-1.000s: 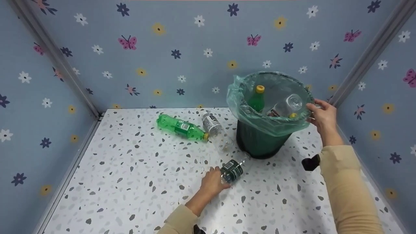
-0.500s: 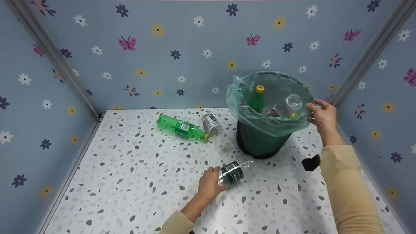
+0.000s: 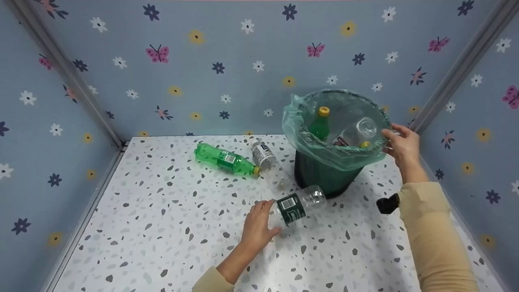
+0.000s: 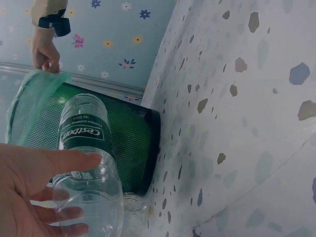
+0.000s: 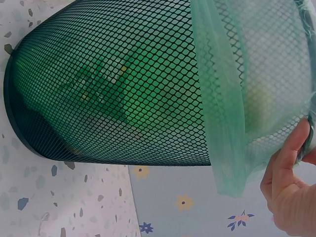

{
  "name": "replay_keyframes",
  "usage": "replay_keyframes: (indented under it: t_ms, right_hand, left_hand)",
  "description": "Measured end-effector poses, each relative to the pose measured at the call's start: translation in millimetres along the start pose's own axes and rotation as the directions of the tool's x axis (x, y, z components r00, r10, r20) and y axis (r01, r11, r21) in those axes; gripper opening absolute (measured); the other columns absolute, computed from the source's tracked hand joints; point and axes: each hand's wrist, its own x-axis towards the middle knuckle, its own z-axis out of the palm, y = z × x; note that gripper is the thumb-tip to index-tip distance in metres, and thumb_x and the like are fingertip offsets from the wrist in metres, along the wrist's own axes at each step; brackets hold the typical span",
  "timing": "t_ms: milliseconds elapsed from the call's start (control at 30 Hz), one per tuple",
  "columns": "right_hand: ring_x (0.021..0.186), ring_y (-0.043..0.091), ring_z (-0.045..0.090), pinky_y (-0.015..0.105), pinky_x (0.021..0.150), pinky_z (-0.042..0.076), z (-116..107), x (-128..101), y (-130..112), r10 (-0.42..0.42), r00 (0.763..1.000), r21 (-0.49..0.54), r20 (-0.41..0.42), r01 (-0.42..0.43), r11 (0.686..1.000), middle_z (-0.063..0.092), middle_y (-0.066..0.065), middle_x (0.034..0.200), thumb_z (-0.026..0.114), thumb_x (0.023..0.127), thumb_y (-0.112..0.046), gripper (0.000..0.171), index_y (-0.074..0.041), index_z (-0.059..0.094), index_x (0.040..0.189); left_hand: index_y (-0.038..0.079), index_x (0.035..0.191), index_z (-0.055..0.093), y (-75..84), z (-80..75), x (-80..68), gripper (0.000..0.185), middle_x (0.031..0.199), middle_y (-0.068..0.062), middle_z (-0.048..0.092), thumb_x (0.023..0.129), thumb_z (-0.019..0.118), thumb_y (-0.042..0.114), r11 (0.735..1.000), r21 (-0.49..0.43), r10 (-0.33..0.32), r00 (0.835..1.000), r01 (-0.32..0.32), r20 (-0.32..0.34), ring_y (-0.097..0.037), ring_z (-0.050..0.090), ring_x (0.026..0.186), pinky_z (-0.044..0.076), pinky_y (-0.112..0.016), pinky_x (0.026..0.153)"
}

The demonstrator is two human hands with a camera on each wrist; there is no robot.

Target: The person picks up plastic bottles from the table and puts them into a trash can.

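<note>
My left hand grips a clear plastic bottle with a dark green label. In the left wrist view the thumb and fingers curl round the bottle, in front of the bin. At the bin's right side, my right hand pinches the rim, with the thin green liner bag folded over it. The right wrist view shows the mesh waste bin and the hand on its rim. Inside the bin are a green bottle with a yellow cap and a clear bottle.
A green bottle with a yellow cap lies left of the bin on the speckled white surface. Beside it lies another clear bottle, close to the bin. Flower-patterned walls enclose the back and sides.
My left hand has brought the clear bottle up a little, and its neck end now overlaps the bin's foot in the head view. The right hand has stayed on the rim.
</note>
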Motion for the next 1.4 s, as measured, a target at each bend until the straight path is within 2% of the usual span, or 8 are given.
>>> replay_keyframes:
  t_ms: [333,500,767,933,1100,1333,1400]
  right_hand:
    - [0.058,0.005,0.055,0.017,0.050,0.046,0.8,0.2,-0.4,-0.032,0.999,-0.056,-0.012,0.031,0.998,0.054,-0.004,0.077,0.058,0.085,-0.014,0.052,-0.002,0.039,0.132]
    - [0.061,0.006,0.057,0.018,0.052,0.047,1.3,0.0,-1.0,-0.018,1.000,-0.025,0.004,0.018,1.000,0.055,-0.001,0.081,0.058,0.085,-0.014,0.052,-0.002,0.039,0.132]
    - [0.067,0.007,0.057,0.017,0.056,0.048,3.1,1.3,-0.1,0.001,1.000,-0.058,0.001,-0.001,0.998,0.054,0.001,0.089,0.057,0.087,-0.016,0.048,-0.004,0.041,0.131]
    - [0.065,0.008,0.057,0.018,0.054,0.048,2.9,1.6,-0.3,0.009,1.000,-0.032,0.002,-0.009,0.999,0.054,0.001,0.087,0.057,0.086,-0.014,0.048,-0.003,0.041,0.130]
    - [0.063,0.008,0.057,0.018,0.052,0.048,2.6,1.3,-0.1,0.011,1.000,-0.009,0.002,-0.011,1.000,0.054,0.002,0.087,0.058,0.085,-0.013,0.049,-0.002,0.041,0.130]
    - [0.062,0.007,0.058,0.017,0.052,0.048,1.7,1.0,-0.1,0.006,1.000,-0.044,-0.004,-0.006,0.999,0.052,0.000,0.088,0.057,0.086,-0.014,0.050,-0.003,0.039,0.132]
    - [0.062,0.008,0.058,0.018,0.052,0.048,0.7,0.8,-1.1,0.010,1.000,-0.019,-0.002,-0.010,1.000,0.053,0.001,0.088,0.057,0.086,-0.013,0.049,-0.002,0.039,0.131]
  left_hand:
    - [0.003,0.122,0.048,19.2,-25.0,3.5,0.067,0.113,-0.010,0.050,0.064,0.079,0.015,0.997,-0.040,0.068,0.996,-0.070,-0.060,-0.026,0.047,0.104,0.040,-0.041,0.084]
    - [0.003,0.122,0.048,28.8,-36.8,10.0,0.067,0.114,-0.010,0.050,0.064,0.079,0.016,0.992,-0.029,0.115,0.988,-0.119,-0.101,-0.026,0.047,0.105,0.040,-0.039,0.086]
    - [0.004,0.123,0.048,42.4,-57.6,28.8,0.069,0.115,-0.010,0.050,0.064,0.079,0.020,0.982,0.002,0.189,0.967,-0.191,-0.173,-0.026,0.047,0.106,0.041,-0.039,0.085]
    - [0.003,0.125,0.047,51.8,-72.7,46.2,0.070,0.116,-0.012,0.050,0.064,0.079,0.019,0.976,0.033,0.216,0.955,-0.214,-0.202,-0.027,0.046,0.107,0.040,-0.041,0.086]
    - [0.003,0.128,0.044,63.4,-85.5,63.5,0.073,0.118,-0.013,0.049,0.065,0.078,0.019,0.973,0.098,0.226,0.955,-0.210,-0.193,-0.028,0.046,0.107,0.039,-0.041,0.088]
    - [0.004,0.131,0.042,80.5,-98.3,90.8,0.071,0.120,-0.014,0.047,0.071,0.074,0.026,0.968,0.193,0.190,0.971,-0.161,-0.143,-0.028,0.044,0.109,0.037,-0.040,0.091]
    - [0.005,0.131,0.041,86.1,-100.8,99.7,0.071,0.120,-0.014,0.047,0.072,0.073,0.028,0.963,0.227,0.175,0.976,-0.143,-0.129,-0.027,0.044,0.109,0.038,-0.039,0.090]
